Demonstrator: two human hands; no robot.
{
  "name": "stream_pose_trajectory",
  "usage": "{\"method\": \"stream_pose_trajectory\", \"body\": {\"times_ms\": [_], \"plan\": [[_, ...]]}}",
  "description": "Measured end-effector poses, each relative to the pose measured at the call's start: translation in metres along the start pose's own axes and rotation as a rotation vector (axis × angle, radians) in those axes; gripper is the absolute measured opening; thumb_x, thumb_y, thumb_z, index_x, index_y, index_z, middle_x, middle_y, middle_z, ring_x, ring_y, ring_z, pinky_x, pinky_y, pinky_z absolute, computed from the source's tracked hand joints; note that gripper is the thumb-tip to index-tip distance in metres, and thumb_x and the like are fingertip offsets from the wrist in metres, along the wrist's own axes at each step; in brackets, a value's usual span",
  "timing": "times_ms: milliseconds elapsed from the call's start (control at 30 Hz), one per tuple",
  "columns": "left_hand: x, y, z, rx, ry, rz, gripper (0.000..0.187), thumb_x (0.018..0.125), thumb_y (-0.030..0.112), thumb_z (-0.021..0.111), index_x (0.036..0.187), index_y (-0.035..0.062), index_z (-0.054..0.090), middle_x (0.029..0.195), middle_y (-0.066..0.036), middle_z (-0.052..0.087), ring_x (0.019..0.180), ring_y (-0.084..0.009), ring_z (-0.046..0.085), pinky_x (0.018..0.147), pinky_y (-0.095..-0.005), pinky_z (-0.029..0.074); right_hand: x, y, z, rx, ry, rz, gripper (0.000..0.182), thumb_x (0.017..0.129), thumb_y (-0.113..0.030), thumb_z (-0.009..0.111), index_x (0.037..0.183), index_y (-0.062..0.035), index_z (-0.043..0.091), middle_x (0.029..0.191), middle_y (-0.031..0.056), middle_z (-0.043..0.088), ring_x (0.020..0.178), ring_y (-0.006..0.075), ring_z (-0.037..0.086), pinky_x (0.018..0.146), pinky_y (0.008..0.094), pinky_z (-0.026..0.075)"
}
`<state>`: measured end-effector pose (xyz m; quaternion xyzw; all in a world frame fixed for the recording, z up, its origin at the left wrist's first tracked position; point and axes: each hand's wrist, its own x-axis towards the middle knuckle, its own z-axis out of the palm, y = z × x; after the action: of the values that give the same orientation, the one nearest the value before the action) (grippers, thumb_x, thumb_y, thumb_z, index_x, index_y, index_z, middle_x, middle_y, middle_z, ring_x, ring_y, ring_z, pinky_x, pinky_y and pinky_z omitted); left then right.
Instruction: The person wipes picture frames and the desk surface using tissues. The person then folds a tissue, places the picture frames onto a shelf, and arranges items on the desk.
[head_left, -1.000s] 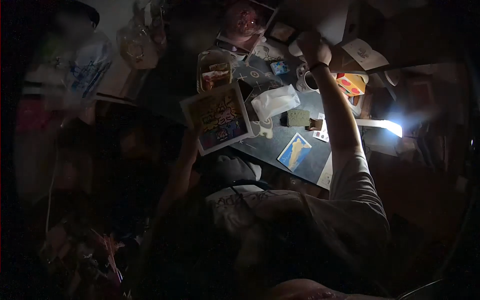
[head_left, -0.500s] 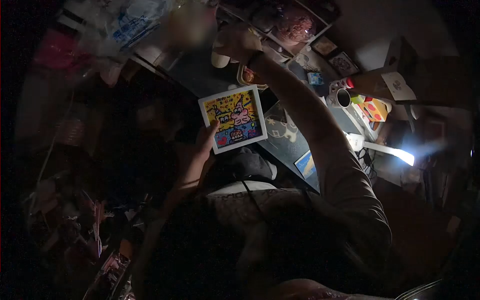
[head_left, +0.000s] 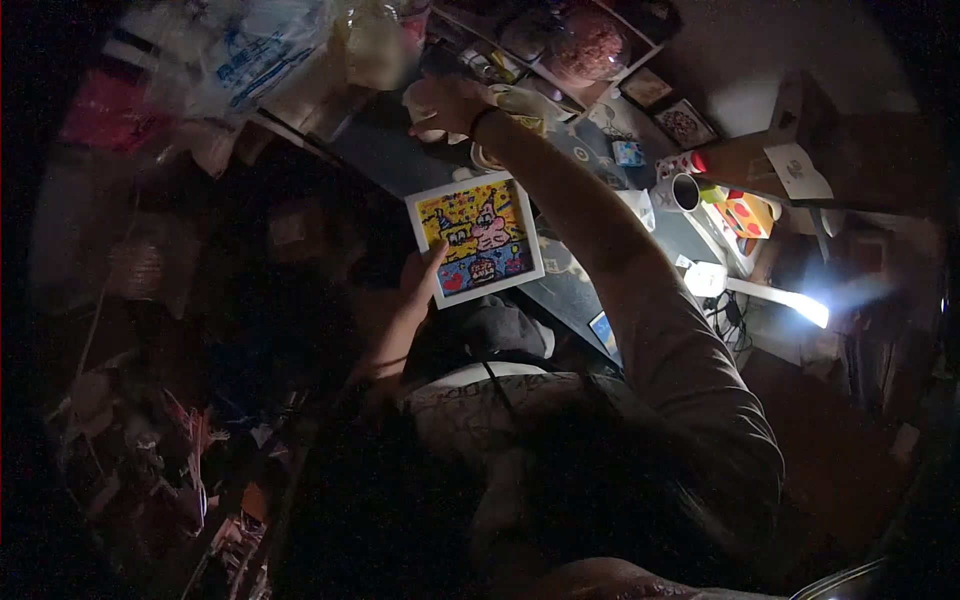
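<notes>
My left hand (head_left: 424,275) holds a white square frame (head_left: 533,240) by its left edge, the thumb lying over the front. Inside the frame is a yellow and blue cartoon picture (head_left: 473,237) with a pink figure. My right hand (head_left: 455,105) reaches over the desk beyond the frame, its fingers closed round a pale rounded object (head_left: 425,103) that I cannot identify. A container's rim (head_left: 484,157) shows partly under my right wrist, which wears a dark band.
A lit white lamp (head_left: 775,295) lies at the right. Near it are a metal cup (head_left: 684,194), an orange patterned box (head_left: 748,215) and a small blue box (head_left: 628,153). Plastic bags (head_left: 260,60) fill the upper left. Clutter lies in shadow at the lower left.
My right hand has moved left and slightly down with the pale object. The framed picture has shifted a little to the right in my left hand.
</notes>
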<state>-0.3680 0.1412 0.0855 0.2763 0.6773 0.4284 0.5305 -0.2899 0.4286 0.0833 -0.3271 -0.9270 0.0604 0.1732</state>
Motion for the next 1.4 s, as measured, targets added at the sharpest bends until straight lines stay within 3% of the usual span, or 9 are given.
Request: {"method": "stream_pose_trajectory", "body": {"times_ms": [67,200,300,400,700,767,900,1133,1400], "plan": [[0.009,-0.020,-0.004,0.043,-0.064,-0.089,0.056,0.083,0.049,0.060,0.114,0.0024,0.056,0.103,-0.008,0.060,0.093,-0.0233,0.056,0.076,-0.0418,0.042,-0.017,0.008,-0.021,1.042,0.075,0.012,0.075,0.071,-0.060,0.064,0.130,-0.0175,0.044,0.132,0.0105,0.045,0.117,0.0295,0.047,0.098,0.0463,0.038],[0.003,-0.013,-0.009,0.056,-0.189,-0.188,0.076,0.079,0.063,0.051,0.132,0.0116,0.037,0.122,-0.007,0.046,0.105,-0.0299,0.048,0.084,-0.0540,0.041,-0.108,0.047,-0.150,0.026,0.362,0.823,0.054,0.079,-0.057,0.052,0.106,-0.0104,0.061,0.088,0.0135,0.066,0.084,0.0319,0.063,0.073,0.0441,0.050],[0.009,-0.004,-0.005,0.100,-0.321,-0.329,0.081,0.077,0.067,0.049,0.136,0.0137,0.030,0.126,-0.008,0.040,0.110,-0.0317,0.043,0.089,-0.0564,0.039,-0.203,0.151,-0.182,-0.637,-0.181,1.021,0.052,0.081,-0.055,0.048,0.105,-0.0123,0.064,0.108,0.0125,0.062,0.098,0.0286,0.061,0.086,0.0406,0.047],[0.009,-0.003,0.006,0.140,-0.331,-0.385,0.082,0.077,0.067,0.048,0.136,0.0130,0.031,0.124,-0.008,0.042,0.111,-0.0320,0.042,0.090,-0.0559,0.039,-0.271,0.216,-0.186,-0.379,-0.364,1.256,0.065,0.083,-0.049,0.049,0.135,-0.0133,0.037,0.135,0.0155,0.041,0.117,0.0249,0.050,0.098,0.0380,0.039],[-0.012,0.027,0.021,0.053,-0.260,-0.260,0.076,0.081,0.062,0.049,0.136,0.0119,0.031,0.123,-0.010,0.043,0.110,-0.0325,0.044,0.090,-0.0540,0.039,-0.297,0.230,-0.177,-0.431,-0.692,1.054,0.067,0.084,-0.033,0.054,0.142,-0.0258,0.021,0.147,0.0044,0.023,0.131,0.0219,0.032,0.102,0.0378,0.036],[-0.011,0.024,0.017,0.105,-0.275,-0.382,0.074,0.083,0.059,0.050,0.136,0.0121,0.030,0.124,-0.010,0.043,0.111,-0.0324,0.044,0.091,-0.0532,0.040,-0.333,0.278,-0.141,-0.617,-0.460,0.912,0.050,0.076,-0.041,0.061,0.119,-0.0179,0.057,0.125,0.0098,0.053,0.112,0.0233,0.054,0.093,0.0370,0.045],[-0.019,0.037,0.021,0.042,-0.231,-0.152,0.065,0.086,0.053,0.049,0.135,0.0126,0.033,0.123,-0.009,0.044,0.109,-0.0325,0.046,0.089,-0.0526,0.042,-0.300,0.227,-0.180,-0.476,-0.349,1.220,0.048,0.081,-0.029,0.058,0.127,-0.0194,0.048,0.127,0.0082,0.052,0.112,0.0243,0.054,0.089,0.0397,0.047],[-0.024,0.051,0.010,-0.084,-0.185,-0.176,0.070,0.083,0.047,0.059,0.132,0.0017,0.038,0.129,-0.017,0.044,0.119,-0.0292,0.042,0.095,-0.0457,0.037,-0.193,0.034,-0.280,-0.241,0.304,0.482,0.032,0.072,-0.040,0.068,0.088,-0.0128,0.063,0.080,0.0130,0.064,0.076,0.0307,0.064,0.064,0.0389,0.052],[-0.053,0.043,-0.018,-0.336,-0.164,-0.262,0.046,0.082,0.039,0.063,0.111,0.0048,0.053,0.096,-0.008,0.061,0.090,-0.0192,0.060,0.074,-0.0338,0.048,-0.058,-0.065,-0.164,-0.075,-0.152,0.006,0.034,0.068,-0.032,0.073,0.090,-0.0082,0.062,0.083,0.0125,0.063,0.080,0.0291,0.062,0.065,0.0397,0.051]]}}
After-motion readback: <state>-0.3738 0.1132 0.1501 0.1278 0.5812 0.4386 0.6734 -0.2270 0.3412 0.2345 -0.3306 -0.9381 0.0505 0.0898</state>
